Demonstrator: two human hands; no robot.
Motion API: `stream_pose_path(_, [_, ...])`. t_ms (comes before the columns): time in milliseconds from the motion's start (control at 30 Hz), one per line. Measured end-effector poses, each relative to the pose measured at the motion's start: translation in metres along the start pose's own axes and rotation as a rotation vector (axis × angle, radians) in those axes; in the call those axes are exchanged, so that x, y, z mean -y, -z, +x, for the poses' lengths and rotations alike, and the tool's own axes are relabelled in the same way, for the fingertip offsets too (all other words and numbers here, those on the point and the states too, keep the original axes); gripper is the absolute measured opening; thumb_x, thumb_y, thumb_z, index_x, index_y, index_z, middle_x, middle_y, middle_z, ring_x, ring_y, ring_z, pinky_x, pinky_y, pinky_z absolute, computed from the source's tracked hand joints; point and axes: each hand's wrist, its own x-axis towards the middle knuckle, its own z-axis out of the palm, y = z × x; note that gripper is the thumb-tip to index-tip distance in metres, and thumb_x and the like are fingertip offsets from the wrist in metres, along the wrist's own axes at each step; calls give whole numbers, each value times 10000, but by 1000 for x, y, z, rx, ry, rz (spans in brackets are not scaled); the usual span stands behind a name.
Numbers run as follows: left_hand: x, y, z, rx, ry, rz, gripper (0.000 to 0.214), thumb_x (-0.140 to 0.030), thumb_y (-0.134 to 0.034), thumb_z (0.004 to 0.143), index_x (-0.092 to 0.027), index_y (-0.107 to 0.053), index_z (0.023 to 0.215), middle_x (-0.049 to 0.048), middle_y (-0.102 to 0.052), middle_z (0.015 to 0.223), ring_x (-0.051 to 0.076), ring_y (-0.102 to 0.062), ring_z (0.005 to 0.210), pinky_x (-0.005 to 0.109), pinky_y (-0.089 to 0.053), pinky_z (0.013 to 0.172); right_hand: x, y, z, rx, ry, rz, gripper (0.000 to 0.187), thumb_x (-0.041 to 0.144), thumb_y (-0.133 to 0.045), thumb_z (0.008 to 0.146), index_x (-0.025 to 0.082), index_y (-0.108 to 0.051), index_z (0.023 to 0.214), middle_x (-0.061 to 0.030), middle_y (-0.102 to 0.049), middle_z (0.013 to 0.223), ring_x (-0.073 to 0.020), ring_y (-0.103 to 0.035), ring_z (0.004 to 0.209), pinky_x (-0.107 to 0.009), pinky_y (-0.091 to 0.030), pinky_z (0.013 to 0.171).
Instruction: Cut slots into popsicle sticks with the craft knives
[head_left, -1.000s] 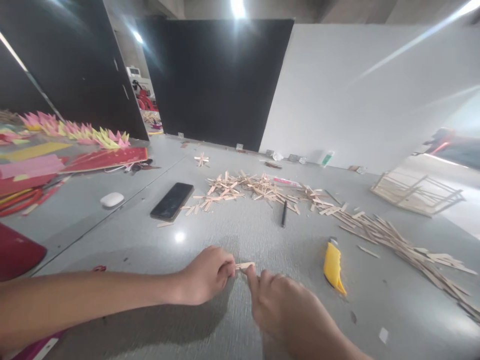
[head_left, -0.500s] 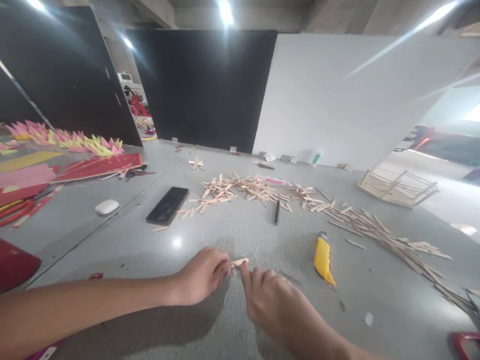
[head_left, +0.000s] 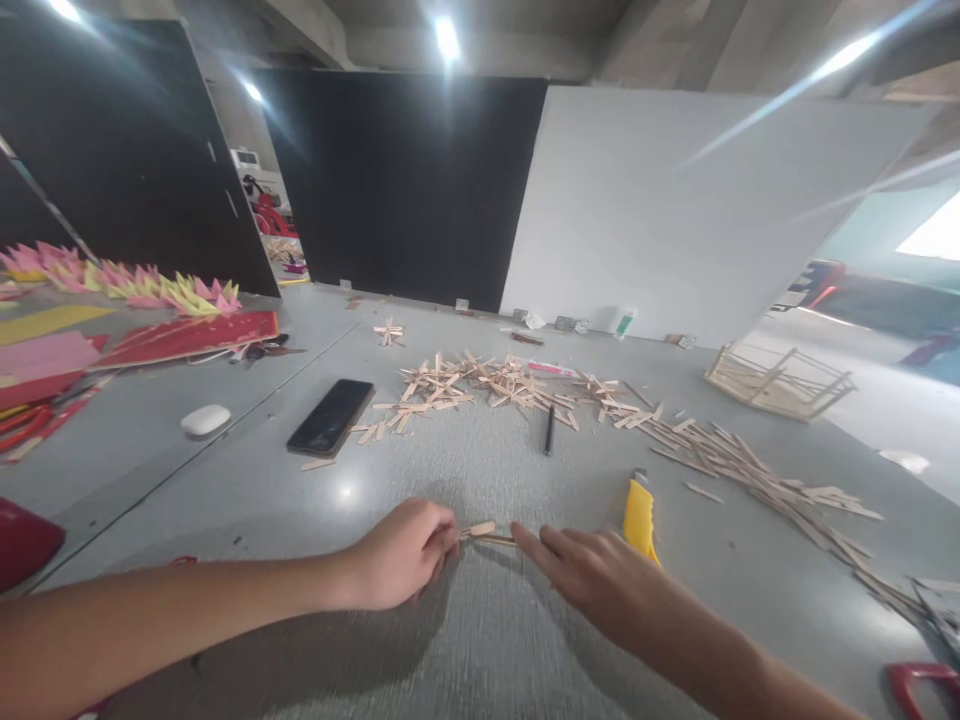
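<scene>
My left hand [head_left: 403, 553] rests on the grey table [head_left: 480, 640] with its fingers pinched on the left end of some small wooden sticks [head_left: 484, 532]. My right hand [head_left: 592, 575] lies flat beside them, fingers stretched out, the fingertips touching the sticks' right end. A yellow utility knife [head_left: 639, 505] lies just beyond my right hand. A black pen [head_left: 550, 430] lies further back.
A long scatter of wooden sticks [head_left: 600, 400] crosses the table. A black phone [head_left: 331, 416] and a white case [head_left: 205, 419] lie to the left. Coloured paper shapes [head_left: 120, 300] sit far left. A stick frame [head_left: 776, 380] stands at the right. Black and white boards stand behind.
My right hand has opened from a pinch and now lies flat with fingers stretched toward the sticks. The left hand keeps its hold. The view has shifted slightly.
</scene>
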Motion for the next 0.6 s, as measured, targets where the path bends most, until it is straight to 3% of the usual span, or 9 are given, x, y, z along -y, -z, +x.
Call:
stream_pose_path(133, [2, -1, 2, -1, 14, -7, 347, -368, -413, 1029, -207, -482, 729, -52, -501, 521, 110, -506, 367, 192, -350, 396, -25, -7, 2, 44, 54, 122, 564, -94, -568, 814, 150, -533, 1321, 61, -658, 800, -99, -607, 597, -296, -374, 530])
stream_pose_path(267, [2, -2, 3, -1, 24, -12, 312, -324, -402, 1019, -203, -508, 752, -59, -499, 511, 111, -508, 357, 189, -351, 389, -29, -2, 4, 46, 73, 135, 430, -32, -587, 861, 152, -573, 1250, 45, -653, 762, -132, -584, 575, -329, -328, 525])
stream_pose_path(400, [-3, -1, 1, -25, -4, 9, 259, -247, -439, 983, -204, -515, 739, -71, -464, 475, 108, -493, 369, 192, -350, 422, -8, 13, 4, -20, 93, 64, 463, 11, -581, 823, 106, -588, 1276, 16, -647, 751, -167, -573, 568, -354, -318, 510])
stream_pose_path(500, [-7, -1, 0, -68, -34, 43, 241, -186, -466, 950, -200, -528, 717, -77, -449, 468, 104, -464, 396, 211, -339, 475, 14, 22, 10, -70, 80, -76, 464, 23, -562, 741, 61, -659, 1193, 1, -615, 684, -165, -524, 503, -364, -280, 454])
stream_pose_path(600, [-7, -2, 0, -115, -71, 74, 252, -150, -471, 934, -196, -521, 691, -62, -469, 515, 110, -456, 476, 228, -329, 533, 36, 25, 20, -41, 43, -124, 372, 51, -556, 782, 71, -718, 1116, -21, -594, 634, -154, -502, 475, -343, -286, 429])
